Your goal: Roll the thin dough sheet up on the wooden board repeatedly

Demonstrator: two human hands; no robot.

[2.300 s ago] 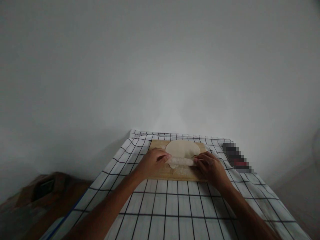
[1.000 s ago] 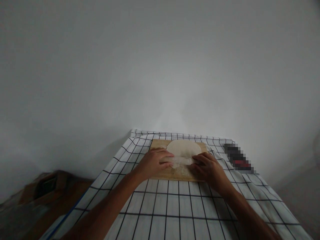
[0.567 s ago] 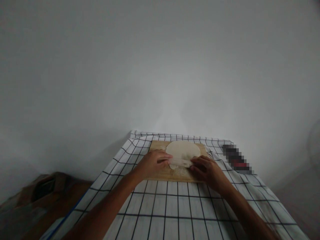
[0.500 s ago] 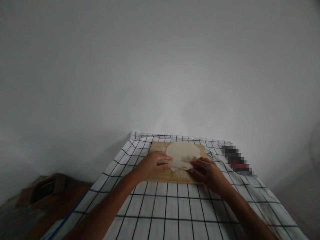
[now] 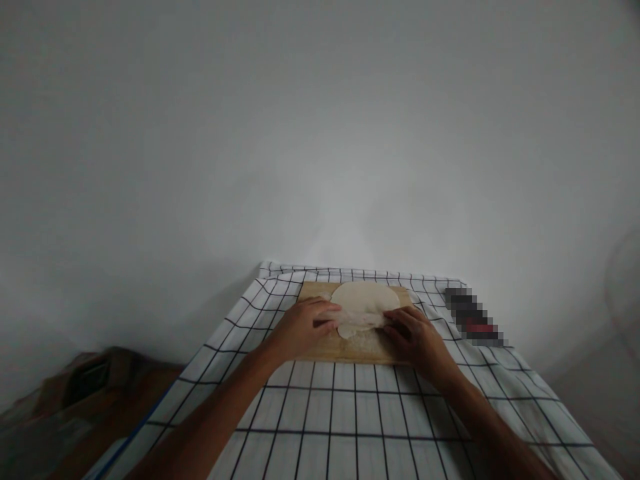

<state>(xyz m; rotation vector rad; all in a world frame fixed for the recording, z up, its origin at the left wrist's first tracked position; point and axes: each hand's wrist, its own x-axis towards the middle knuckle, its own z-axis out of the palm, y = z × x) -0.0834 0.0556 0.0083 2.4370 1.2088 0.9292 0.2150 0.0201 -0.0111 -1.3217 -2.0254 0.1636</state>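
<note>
A flat round sheet of pale dough lies on a wooden board. Across its near edge sits a pale roll; I cannot tell whether it is a rolling pin or rolled-up dough. My left hand presses on the roll's left end with its fingers curled over it. My right hand does the same at the right end. Both forearms reach in from the bottom of the view.
The board rests on a white cloth with a black grid that covers the table. A dark, blurred-out object lies on the cloth right of the board. A brown item sits low at the left. A plain wall stands behind.
The roll and both hands have shifted back and forth over the near part of the dough, staying on the board. The view wobbled slightly.
</note>
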